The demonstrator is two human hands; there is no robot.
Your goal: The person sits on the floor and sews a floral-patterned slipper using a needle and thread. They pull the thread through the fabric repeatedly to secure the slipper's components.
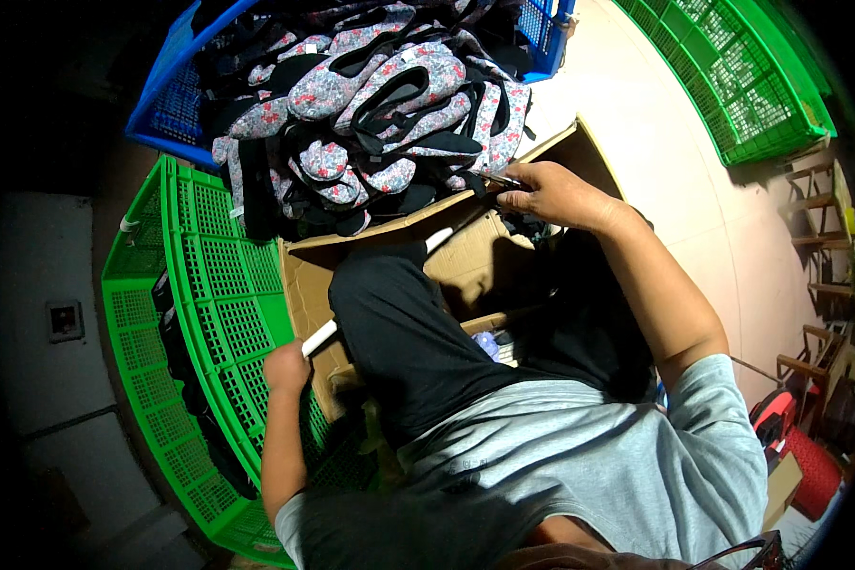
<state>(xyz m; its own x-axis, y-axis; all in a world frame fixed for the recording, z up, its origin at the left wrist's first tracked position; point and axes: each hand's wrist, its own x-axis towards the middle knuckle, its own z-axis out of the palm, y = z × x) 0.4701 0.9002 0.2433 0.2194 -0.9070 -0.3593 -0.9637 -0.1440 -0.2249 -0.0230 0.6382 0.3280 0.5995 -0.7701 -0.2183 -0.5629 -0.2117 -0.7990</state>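
Observation:
My left hand (287, 369) is closed at the near end of a white rod (320, 338), beside my left knee. Past the knee, a white rod end (438, 239) shows over a cardboard box; my leg hides whether it is the same rod. With my right hand (553, 194) I grip small scissors (500, 180), partly covered by my fingers, at the edge of the pile. That pile is made of floral fabric pieces (404, 85) with black lining, curved and looped like shoe uppers.
The open cardboard box (484, 261) lies between my legs. A blue crate (166, 114) holds the pile. Green crates (233, 313) stand at my left, and another green crate (731, 85) is at the far right. Wooden racks (820, 237) and a red container (812, 475) line the right side.

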